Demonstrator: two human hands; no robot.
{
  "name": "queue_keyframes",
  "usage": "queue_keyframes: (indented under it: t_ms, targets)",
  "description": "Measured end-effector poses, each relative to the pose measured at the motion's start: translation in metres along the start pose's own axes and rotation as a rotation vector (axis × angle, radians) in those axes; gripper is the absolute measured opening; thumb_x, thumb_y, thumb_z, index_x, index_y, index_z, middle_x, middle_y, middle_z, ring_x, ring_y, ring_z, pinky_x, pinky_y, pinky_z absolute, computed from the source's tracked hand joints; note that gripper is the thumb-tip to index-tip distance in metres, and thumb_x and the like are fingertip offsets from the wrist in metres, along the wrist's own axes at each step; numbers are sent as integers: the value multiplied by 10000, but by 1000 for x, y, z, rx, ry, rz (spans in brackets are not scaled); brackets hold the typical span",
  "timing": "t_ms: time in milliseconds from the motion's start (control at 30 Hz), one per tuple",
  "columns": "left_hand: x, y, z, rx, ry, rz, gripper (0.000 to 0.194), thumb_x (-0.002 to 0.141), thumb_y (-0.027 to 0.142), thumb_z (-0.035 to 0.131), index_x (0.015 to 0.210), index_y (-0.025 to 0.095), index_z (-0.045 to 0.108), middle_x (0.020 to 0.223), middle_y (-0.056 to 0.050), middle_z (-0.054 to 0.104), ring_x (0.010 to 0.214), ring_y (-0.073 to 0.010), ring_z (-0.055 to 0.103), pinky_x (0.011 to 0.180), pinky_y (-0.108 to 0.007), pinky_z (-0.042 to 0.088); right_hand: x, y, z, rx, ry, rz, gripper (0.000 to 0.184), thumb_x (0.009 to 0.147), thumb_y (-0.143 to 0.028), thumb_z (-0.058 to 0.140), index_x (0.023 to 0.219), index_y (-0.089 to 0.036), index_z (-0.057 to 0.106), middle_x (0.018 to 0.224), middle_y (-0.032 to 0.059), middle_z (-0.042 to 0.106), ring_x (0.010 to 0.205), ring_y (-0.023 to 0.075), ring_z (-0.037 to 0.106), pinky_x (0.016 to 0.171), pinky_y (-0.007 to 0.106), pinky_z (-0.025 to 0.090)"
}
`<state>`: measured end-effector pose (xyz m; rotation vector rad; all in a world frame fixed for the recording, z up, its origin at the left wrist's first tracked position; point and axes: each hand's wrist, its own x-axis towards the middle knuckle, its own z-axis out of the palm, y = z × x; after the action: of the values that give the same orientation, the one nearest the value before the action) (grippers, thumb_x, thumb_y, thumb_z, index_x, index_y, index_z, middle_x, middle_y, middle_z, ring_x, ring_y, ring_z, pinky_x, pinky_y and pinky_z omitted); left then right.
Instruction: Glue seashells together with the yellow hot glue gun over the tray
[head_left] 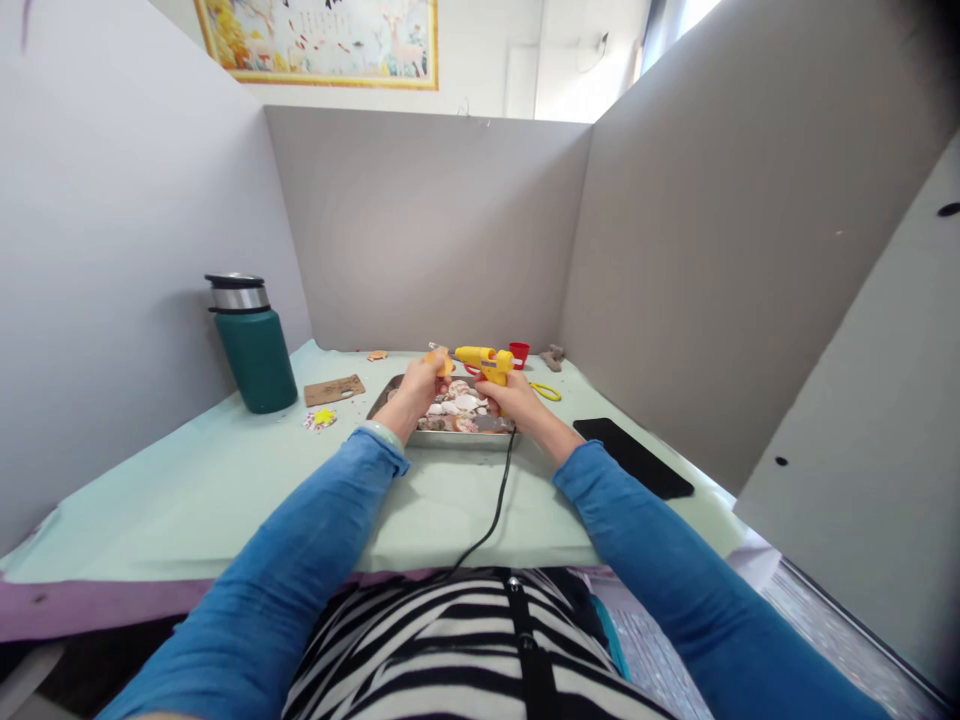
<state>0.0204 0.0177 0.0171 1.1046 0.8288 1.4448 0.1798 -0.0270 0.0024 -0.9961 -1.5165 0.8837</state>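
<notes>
Blue sleeves (300, 560) forward, right hand (516, 398) around glue gun (489, 360), left hand (421, 384) around orange piece (448, 366)

A yellow glue gun (477, 356) (black cord (502, 490) trailing from its grip) is held roughly level, nozzle leftward, beside a small raised orange piece (448, 365).

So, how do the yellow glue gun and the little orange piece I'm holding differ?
The glue gun is larger than the orange piece. The glue gun is in the right hand, the orange piece in the left hand. A black cord trails below the glue gun; none shows at the orange piece. Both are held above the metal tray.
</notes>
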Motion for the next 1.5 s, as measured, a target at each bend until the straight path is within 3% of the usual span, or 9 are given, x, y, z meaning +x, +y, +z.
queue_keyframes:
  t_ms: [433,667,1100,1300,1500]
  targets:
    - [0,-5,-3,60,-149,30,138,742,178,669,727,143,536,515,25,496,404,-69,439,386,-187,295,2,3,0,4,1,-1,121,690,-228,607,799,-175,599,488,-59,497,396,83,400,390,215,309]
    - [-2,-6,-3,119,-223,17,145,772,209,635,699,155,522,494,20,484,393,-75,421,382,-193,304,0,1,0,-28,0,-19,118,676,-236,596,780,-178,590,460,-60,488,401,95,414,404,224,318]
    - [0,-4,-1,35,-106,34,104,782,181,621,751,143,530,556,2,542,387,-73,439,374,-194,300,-1,-2,0,-4,-17,-13,121,672,-229,587,782,-179,580,470,-67,479,403,89,407,401,218,312]
    - [-2,-5,-1,79,-120,13,160,786,215,684,754,145,543,519,19,507,394,-78,455,379,-183,311,2,3,-1,-14,-16,-33,99,696,-243,583,771,-179,585,485,-63,481,406,88,418,406,216,319]
    - [-2,-7,0,137,-112,43,117,828,183,611,746,146,537,506,20,498,384,-77,441,372,-185,315,4,6,0,-3,-34,-50,110,692,-225,578,790,-177,591,504,-64,485,402,84,416,396,214,317]
